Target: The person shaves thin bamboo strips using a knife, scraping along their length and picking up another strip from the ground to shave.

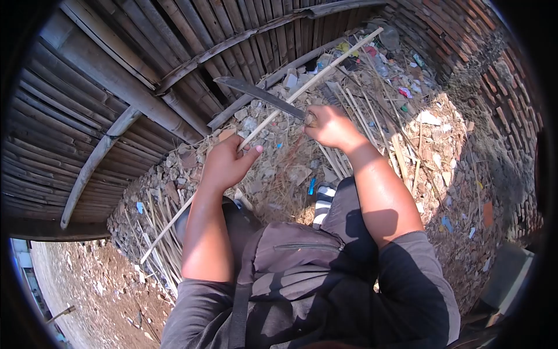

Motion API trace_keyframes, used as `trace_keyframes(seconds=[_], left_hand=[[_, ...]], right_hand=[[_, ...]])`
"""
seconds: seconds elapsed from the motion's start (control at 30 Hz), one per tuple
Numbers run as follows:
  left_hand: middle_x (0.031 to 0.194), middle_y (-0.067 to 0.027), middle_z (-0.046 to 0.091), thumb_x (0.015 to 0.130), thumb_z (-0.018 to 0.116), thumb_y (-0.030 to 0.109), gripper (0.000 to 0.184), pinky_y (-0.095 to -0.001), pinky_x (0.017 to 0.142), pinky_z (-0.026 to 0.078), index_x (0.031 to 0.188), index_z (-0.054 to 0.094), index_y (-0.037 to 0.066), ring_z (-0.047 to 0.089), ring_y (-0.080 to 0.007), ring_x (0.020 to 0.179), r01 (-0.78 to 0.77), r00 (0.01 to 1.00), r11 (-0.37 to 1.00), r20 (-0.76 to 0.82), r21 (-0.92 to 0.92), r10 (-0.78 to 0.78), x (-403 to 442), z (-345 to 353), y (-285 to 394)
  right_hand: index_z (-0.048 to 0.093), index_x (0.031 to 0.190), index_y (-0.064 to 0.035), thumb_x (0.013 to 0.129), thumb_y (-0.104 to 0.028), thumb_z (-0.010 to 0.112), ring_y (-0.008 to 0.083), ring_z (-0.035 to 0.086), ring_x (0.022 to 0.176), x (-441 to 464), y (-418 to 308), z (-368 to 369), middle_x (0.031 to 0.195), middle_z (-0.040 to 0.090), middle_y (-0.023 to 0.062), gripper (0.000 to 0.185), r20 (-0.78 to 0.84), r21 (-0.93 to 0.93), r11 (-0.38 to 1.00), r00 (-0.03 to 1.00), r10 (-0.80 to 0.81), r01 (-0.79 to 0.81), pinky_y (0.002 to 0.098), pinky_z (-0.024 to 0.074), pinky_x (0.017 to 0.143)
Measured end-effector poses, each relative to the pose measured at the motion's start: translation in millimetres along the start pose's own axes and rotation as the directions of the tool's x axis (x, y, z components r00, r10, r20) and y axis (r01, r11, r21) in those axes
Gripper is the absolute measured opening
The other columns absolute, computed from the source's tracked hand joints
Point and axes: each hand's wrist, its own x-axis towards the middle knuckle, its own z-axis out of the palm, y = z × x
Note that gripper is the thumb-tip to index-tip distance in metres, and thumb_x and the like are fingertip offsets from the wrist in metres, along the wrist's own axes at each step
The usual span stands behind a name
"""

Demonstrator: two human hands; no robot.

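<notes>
My left hand (pixel 225 164) is closed around a long, pale bamboo strip (pixel 314 80). The strip runs slantwise from beside my left knee up to the rubbish near the brick wall. In my right hand (pixel 331 127) is the handle of a machete (pixel 261 94), fingers wrapped round it. Its dark, broad blade points to the upper left and crosses the strip beyond my left hand. Whether the blade touches the strip, I cannot tell.
A bamboo wall (pixel 116 75) rises ahead and to the left, a brick wall (pixel 505 99) to the right. Rubble and litter cover the ground (pixel 296 174). Several cut strips (pixel 157 232) lie by my left side, more (pixel 360 116) beyond my right hand. A black bag (pixel 290 247) rests at my lap.
</notes>
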Motion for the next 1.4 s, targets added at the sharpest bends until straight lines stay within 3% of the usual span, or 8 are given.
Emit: trace_keyframes(seconds=[0.13, 0.37, 0.5, 0.77, 1.1, 1.23, 1.33, 1.4], left_hand=[[0.067, -0.0100, 0.060, 0.089, 0.079, 0.053, 0.054, -0.0386, 0.060, 0.045, 0.093, 0.069, 0.000, 0.057, -0.0211, 0.062, -0.010, 1.000, 1.000, -0.021, -0.021, 0.009, 1.6, -2.2, -9.7], [0.078, -0.0008, 0.063, 0.095, 0.078, 0.041, 0.044, -0.0306, 0.066, 0.046, 0.109, 0.071, 0.000, 0.053, -0.0093, 0.072, 0.066, 0.998, 0.998, 0.024, 0.001, -0.066, -6.3, -26.3, -10.0], [0.075, -0.0038, 0.063, 0.094, 0.079, 0.042, 0.045, -0.0329, 0.066, 0.047, 0.104, 0.071, 0.000, 0.056, -0.0118, 0.070, -0.023, 0.998, 1.000, -0.064, 0.014, 0.024, -1.7, -12.2, -8.4], [0.066, -0.0067, 0.059, 0.091, 0.080, 0.046, 0.048, -0.0354, 0.059, 0.045, 0.097, 0.070, -0.001, 0.054, -0.0157, 0.061, -0.083, 0.993, 0.996, -0.085, -0.036, 0.080, -1.3, -4.2, -16.3], [0.065, -0.0064, 0.060, 0.091, 0.080, 0.046, 0.048, -0.0355, 0.058, 0.045, 0.099, 0.070, 0.000, 0.055, -0.0166, 0.059, -0.078, 0.991, 0.997, -0.108, -0.010, 0.077, -1.4, -10.2, -11.8], [0.066, -0.0071, 0.062, 0.091, 0.080, 0.046, 0.048, -0.0353, 0.060, 0.047, 0.099, 0.070, -0.001, 0.058, -0.0170, 0.061, -0.108, 0.982, 0.994, -0.155, -0.006, 0.106, -2.3, -4.4, -6.1], [0.066, -0.0072, 0.062, 0.091, 0.080, 0.046, 0.048, -0.0356, 0.059, 0.047, 0.098, 0.069, -0.001, 0.058, -0.0171, 0.061, -0.129, 0.977, 0.992, -0.171, -0.010, 0.126, -3.5, -4.0, -7.0], [0.065, -0.0070, 0.061, 0.091, 0.080, 0.045, 0.048, -0.0359, 0.058, 0.046, 0.097, 0.069, 0.000, 0.057, -0.0167, 0.060, -0.116, 0.983, 0.993, -0.146, -0.001, 0.114, -2.9, -6.0, -10.5]], right_hand=[[0.070, 0.123, -0.0034, 0.084, -0.039, 0.081, 0.0425, 0.068, 0.109, -6.1, -9.6, 1.1, 0.113, 0.072, 0.0254, 0.053, 0.025, -0.076, 0.990, 0.993, -0.117, 0.119, 0.0481, 0.0541, 0.095], [0.067, 0.130, -0.0031, 0.083, -0.038, 0.081, 0.0431, 0.067, 0.116, 3.5, 34.7, -19.9, 0.121, 0.071, 0.0262, 0.060, -0.085, 0.124, 0.991, 0.995, 0.053, -0.042, 0.0446, 0.0526, 0.101], [0.067, 0.129, -0.0031, 0.084, -0.036, 0.081, 0.0417, 0.067, 0.117, 2.7, 29.2, -6.7, 0.121, 0.071, 0.0263, 0.057, -0.136, 0.147, 0.987, 0.987, 0.087, -0.067, 0.0455, 0.0529, 0.102], [0.069, 0.127, -0.0094, 0.086, -0.038, 0.079, 0.0404, 0.067, 0.118, -13.0, -27.6, -12.5, 0.120, 0.072, 0.0205, 0.051, 0.128, -0.094, 0.993, 0.990, -0.061, 0.074, 0.0483, 0.0544, 0.101], [0.067, 0.128, -0.0008, 0.084, -0.036, 0.082, 0.0424, 0.067, 0.117, 1.5, 34.9, -15.8, 0.122, 0.070, 0.0260, 0.059, -0.176, 0.169, 0.985, 0.983, 0.049, -0.019, 0.0459, 0.0518, 0.104], [0.067, 0.127, -0.0043, 0.086, -0.032, 0.080, 0.0426, 0.068, 0.113, -4.2, 4.7, -7.9, 0.116, 0.071, 0.0247, 0.051, -0.131, 0.025, 0.995, 0.987, -0.091, 0.095, 0.0488, 0.0531, 0.101], [0.069, 0.127, -0.0091, 0.086, -0.032, 0.079, 0.0417, 0.068, 0.114, -10.0, -25.1, -6.5, 0.117, 0.072, 0.0225, 0.048, 0.126, -0.039, 0.998, 0.991, -0.038, 0.043, 0.0501, 0.0535, 0.100], [0.070, 0.125, -0.0122, 0.087, -0.033, 0.078, 0.0407, 0.068, 0.115, -11.4, -18.3, 6.1, 0.118, 0.072, 0.0205, 0.045, 0.066, -0.061, 0.986, 0.986, -0.154, 0.158, 0.0507, 0.0539, 0.100]])
